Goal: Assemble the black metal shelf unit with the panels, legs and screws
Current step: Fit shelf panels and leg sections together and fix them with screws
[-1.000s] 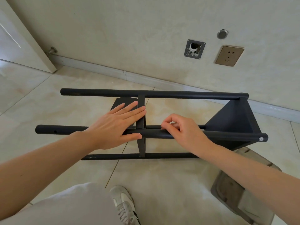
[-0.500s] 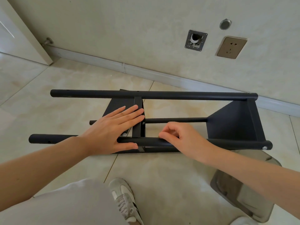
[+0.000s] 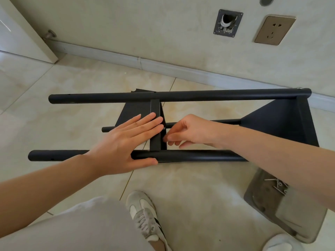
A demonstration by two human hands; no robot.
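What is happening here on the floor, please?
A person is putting together a black metal shelf unit that lies on its side on the tiled floor. The left hand lies flat on the middle panel, thumb by the near leg. The right hand reaches with its fingertips to the panel's edge. One end panel already sits between the legs. Loose screws wait in a tray.

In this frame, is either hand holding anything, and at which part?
Neither clearly grips anything. The left hand lies flat on the middle panel, thumb against the near leg. The right hand pinches at the panel's edge; any screw there cannot be told.
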